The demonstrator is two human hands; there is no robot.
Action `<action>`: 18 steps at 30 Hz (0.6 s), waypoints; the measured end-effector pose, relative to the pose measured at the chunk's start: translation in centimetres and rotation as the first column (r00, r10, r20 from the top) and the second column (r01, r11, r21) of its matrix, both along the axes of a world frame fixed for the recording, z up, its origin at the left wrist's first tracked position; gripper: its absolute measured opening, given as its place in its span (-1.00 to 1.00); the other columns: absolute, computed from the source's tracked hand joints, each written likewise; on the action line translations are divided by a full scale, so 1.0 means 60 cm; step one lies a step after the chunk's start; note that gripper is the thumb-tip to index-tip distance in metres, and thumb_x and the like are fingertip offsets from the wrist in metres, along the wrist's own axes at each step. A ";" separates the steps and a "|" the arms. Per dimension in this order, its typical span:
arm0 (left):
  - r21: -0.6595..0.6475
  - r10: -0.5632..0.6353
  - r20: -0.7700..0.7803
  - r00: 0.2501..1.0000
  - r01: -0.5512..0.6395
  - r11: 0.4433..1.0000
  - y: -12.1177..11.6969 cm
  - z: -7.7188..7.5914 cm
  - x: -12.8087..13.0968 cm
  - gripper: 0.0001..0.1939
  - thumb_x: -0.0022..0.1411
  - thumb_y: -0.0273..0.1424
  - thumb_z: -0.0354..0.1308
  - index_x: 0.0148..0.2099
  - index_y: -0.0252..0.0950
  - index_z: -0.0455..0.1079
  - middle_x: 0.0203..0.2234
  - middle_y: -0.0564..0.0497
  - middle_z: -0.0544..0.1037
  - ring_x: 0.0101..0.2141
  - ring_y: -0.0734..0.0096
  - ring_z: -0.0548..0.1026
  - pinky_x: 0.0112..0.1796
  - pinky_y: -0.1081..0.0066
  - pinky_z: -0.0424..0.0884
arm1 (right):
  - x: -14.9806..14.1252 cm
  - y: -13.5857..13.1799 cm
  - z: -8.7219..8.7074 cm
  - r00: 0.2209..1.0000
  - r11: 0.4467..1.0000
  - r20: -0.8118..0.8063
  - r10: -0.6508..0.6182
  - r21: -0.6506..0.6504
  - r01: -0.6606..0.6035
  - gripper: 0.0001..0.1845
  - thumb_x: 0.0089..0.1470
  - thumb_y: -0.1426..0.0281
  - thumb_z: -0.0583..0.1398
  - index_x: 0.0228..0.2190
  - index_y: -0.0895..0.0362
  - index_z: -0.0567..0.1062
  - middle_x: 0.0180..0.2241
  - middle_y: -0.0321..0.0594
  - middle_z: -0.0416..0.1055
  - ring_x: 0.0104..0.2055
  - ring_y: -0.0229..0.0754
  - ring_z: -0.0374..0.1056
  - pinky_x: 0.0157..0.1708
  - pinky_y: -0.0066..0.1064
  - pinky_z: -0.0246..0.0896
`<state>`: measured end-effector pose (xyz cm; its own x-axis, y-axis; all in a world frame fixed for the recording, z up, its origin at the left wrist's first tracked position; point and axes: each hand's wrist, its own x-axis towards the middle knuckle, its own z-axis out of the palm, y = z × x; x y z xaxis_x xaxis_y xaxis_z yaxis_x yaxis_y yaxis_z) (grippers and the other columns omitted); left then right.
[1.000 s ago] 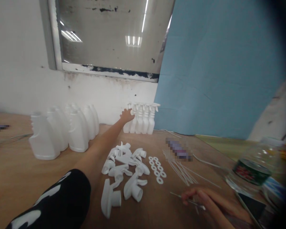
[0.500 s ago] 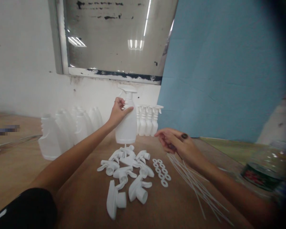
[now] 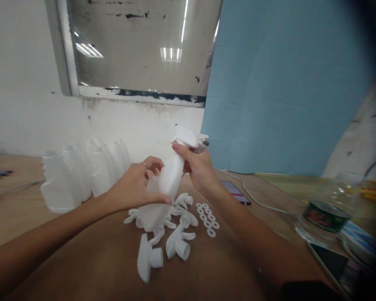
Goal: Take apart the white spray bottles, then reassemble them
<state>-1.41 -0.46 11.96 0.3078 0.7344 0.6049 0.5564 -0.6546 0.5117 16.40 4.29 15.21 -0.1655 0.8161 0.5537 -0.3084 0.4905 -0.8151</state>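
Note:
A white spray bottle (image 3: pixel 172 173) is tilted in front of me, its base toward me and its trigger head (image 3: pixel 187 136) pointing up and away. My right hand (image 3: pixel 202 165) is closed round its neck, just under the head. Around the body curls my left hand (image 3: pixel 131 184), thumb across the near side and fingers bent on the far left. Loose white trigger heads (image 3: pixel 177 244) lie on the table below, some hidden by the bottle. To their right are several small white rings (image 3: pixel 207 217). My right forearm covers the spot beside them.
Headless white bottles (image 3: pixel 61 184) stand in a group at the left. A phone (image 3: pixel 235 192) and a white cable (image 3: pixel 253 200) lie beyond my right arm. A clear plastic bottle (image 3: pixel 327 215) with a green label is at the right, near another dark-screened device (image 3: pixel 329 261).
The spray bottle has gone from upright to tilted and come lower and nearer. My right hand has moved from the thin tubes to its neck; my left has slid from neck to body.

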 end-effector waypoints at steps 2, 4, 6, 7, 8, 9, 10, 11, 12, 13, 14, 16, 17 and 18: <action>0.061 0.131 -0.104 0.986 -0.126 0.990 -0.016 -0.010 -0.009 -0.17 -0.14 -0.07 0.46 0.13 -0.20 0.21 -0.08 -0.07 0.47 -0.11 0.12 0.45 -0.06 0.13 0.39 | -0.011 -0.002 -0.010 0.999 0.999 -0.032 0.000 -0.032 -0.001 -0.55 -0.23 0.15 0.46 -0.43 0.12 0.42 -0.59 -0.46 0.23 -0.66 -0.42 -0.01 -0.70 -0.51 -0.19; 0.062 0.160 -0.119 0.980 -0.153 0.986 -0.029 -0.015 -0.019 -0.24 -0.03 -0.13 0.40 0.17 -0.18 0.20 -0.02 -0.08 0.47 -0.07 0.11 0.46 -0.01 0.10 0.38 | -0.017 -0.004 -0.018 0.998 0.998 -0.044 0.038 -0.041 -0.040 -0.56 -0.22 0.16 0.46 -0.49 0.12 0.37 -0.63 -0.49 0.16 -0.67 -0.44 -0.08 -0.70 -0.51 -0.23; -0.002 0.051 -0.109 0.993 -0.052 0.999 -0.038 -0.016 -0.034 -0.33 0.05 -0.21 0.36 0.18 -0.15 0.22 0.03 -0.06 0.46 -0.03 0.13 0.47 0.03 0.11 0.38 | -0.016 -0.005 -0.023 0.995 0.995 -0.020 0.094 -0.018 -0.094 -0.56 -0.20 0.16 0.46 -0.54 0.12 0.35 -0.64 -0.49 0.13 -0.66 -0.44 -0.10 -0.69 -0.50 -0.23; -0.054 -0.035 -0.096 0.995 0.030 0.998 -0.042 -0.016 -0.044 -0.35 0.07 -0.24 0.34 0.19 -0.14 0.23 0.05 -0.06 0.45 -0.01 0.14 0.46 0.05 0.12 0.38 | -0.013 -0.005 -0.024 0.992 0.992 0.011 0.123 0.002 -0.123 -0.58 -0.19 0.16 0.45 -0.55 0.13 0.37 -0.63 -0.46 0.16 -0.64 -0.43 -0.07 -0.67 -0.50 -0.19; -0.108 -0.119 -0.077 0.990 0.110 0.988 -0.045 -0.017 -0.054 -0.36 0.09 -0.26 0.33 0.20 -0.12 0.24 0.09 -0.06 0.43 0.02 0.13 0.46 0.07 0.12 0.38 | -0.010 -0.005 -0.024 0.986 0.987 0.050 0.156 0.025 -0.157 -0.61 -0.18 0.16 0.45 -0.53 0.14 0.42 -0.60 -0.42 0.23 -0.61 -0.40 0.01 -0.65 -0.50 -0.12; -0.155 -0.184 -0.056 0.981 0.173 0.973 -0.048 -0.019 -0.065 -0.36 0.11 -0.27 0.31 0.22 -0.11 0.23 0.12 -0.07 0.41 0.05 0.12 0.44 0.09 0.11 0.37 | -0.007 -0.005 -0.024 0.977 0.979 0.091 0.193 0.048 -0.197 -0.64 -0.15 0.16 0.44 -0.48 0.14 0.48 -0.55 -0.36 0.32 -0.56 -0.36 0.11 -0.60 -0.49 -0.02; -0.189 -0.218 -0.038 0.975 0.207 0.960 -0.051 -0.022 -0.075 -0.35 0.12 -0.27 0.30 0.23 -0.10 0.22 0.15 -0.08 0.39 0.08 0.10 0.43 0.10 0.09 0.35 | -0.004 -0.004 -0.024 0.964 0.968 0.128 0.232 0.067 -0.241 -0.66 -0.13 0.16 0.42 -0.41 0.13 0.54 -0.47 -0.31 0.40 -0.49 -0.31 0.21 -0.54 -0.46 0.09; -0.205 -0.219 -0.020 0.976 0.210 0.956 -0.054 -0.027 -0.084 -0.33 0.12 -0.28 0.30 0.25 -0.09 0.20 0.17 -0.09 0.37 0.10 0.08 0.41 0.12 0.07 0.34 | -0.003 -0.004 -0.025 0.950 0.955 0.156 0.272 0.081 -0.286 -0.66 -0.11 0.17 0.42 -0.34 0.11 0.56 -0.40 -0.27 0.44 -0.40 -0.26 0.28 -0.45 -0.43 0.18; -0.208 -0.197 -0.009 0.980 0.191 0.959 -0.056 -0.032 -0.092 -0.31 0.12 -0.28 0.30 0.27 -0.07 0.17 0.18 -0.10 0.36 0.11 0.06 0.40 0.13 0.05 0.32 | -0.003 -0.004 -0.026 0.935 0.941 0.173 0.310 0.087 -0.328 -0.64 -0.12 0.18 0.42 -0.29 0.09 0.57 -0.35 -0.26 0.47 -0.33 -0.22 0.32 -0.37 -0.40 0.24; -0.202 -0.164 0.001 0.986 0.161 0.966 -0.059 -0.038 -0.098 -0.29 0.12 -0.28 0.31 0.28 -0.06 0.16 0.19 -0.10 0.35 0.12 0.04 0.39 0.15 0.04 0.30 | -0.005 -0.003 -0.027 0.923 0.929 0.177 0.342 0.083 -0.360 -0.61 -0.15 0.19 0.44 -0.26 0.07 0.56 -0.33 -0.27 0.47 -0.28 -0.19 0.34 -0.30 -0.37 0.27; -0.199 -0.134 0.008 0.991 0.133 0.971 -0.061 -0.044 -0.102 -0.28 0.12 -0.28 0.31 0.29 -0.06 0.14 0.20 -0.11 0.35 0.13 0.03 0.38 0.16 0.03 0.29 | -0.008 -0.004 -0.030 0.917 0.924 0.171 0.360 0.072 -0.376 -0.58 -0.19 0.21 0.47 -0.27 0.06 0.55 -0.33 -0.28 0.47 -0.26 -0.18 0.34 -0.25 -0.34 0.28; -0.213 -0.108 0.029 0.994 0.112 0.971 -0.065 -0.056 -0.108 -0.27 0.13 -0.26 0.31 0.30 -0.05 0.13 0.21 -0.11 0.34 0.14 0.02 0.37 0.17 0.02 0.27 | -0.017 -0.005 -0.036 0.925 0.931 0.135 0.354 0.047 -0.363 -0.55 -0.28 0.24 0.51 -0.32 0.06 0.53 -0.35 -0.31 0.46 -0.27 -0.17 0.34 -0.20 -0.31 0.29; -0.232 -0.115 0.045 0.992 0.122 0.965 -0.066 -0.062 -0.111 -0.27 0.13 -0.24 0.31 0.30 -0.06 0.13 0.21 -0.12 0.34 0.15 0.01 0.36 0.17 0.02 0.26 | -0.022 -0.006 -0.040 0.931 0.935 0.112 0.348 0.035 -0.354 -0.55 -0.30 0.25 0.52 -0.35 0.07 0.52 -0.36 -0.31 0.45 -0.28 -0.17 0.34 -0.19 -0.30 0.29; -0.257 -0.132 0.072 0.989 0.146 0.955 -0.066 -0.067 -0.114 -0.28 0.14 -0.21 0.30 0.30 -0.07 0.14 0.20 -0.12 0.35 0.15 -0.01 0.36 0.16 0.03 0.27 | -0.025 -0.007 -0.043 0.932 0.935 0.089 0.351 0.025 -0.354 -0.58 -0.29 0.24 0.52 -0.37 0.08 0.52 -0.37 -0.31 0.45 -0.29 -0.17 0.34 -0.18 -0.30 0.29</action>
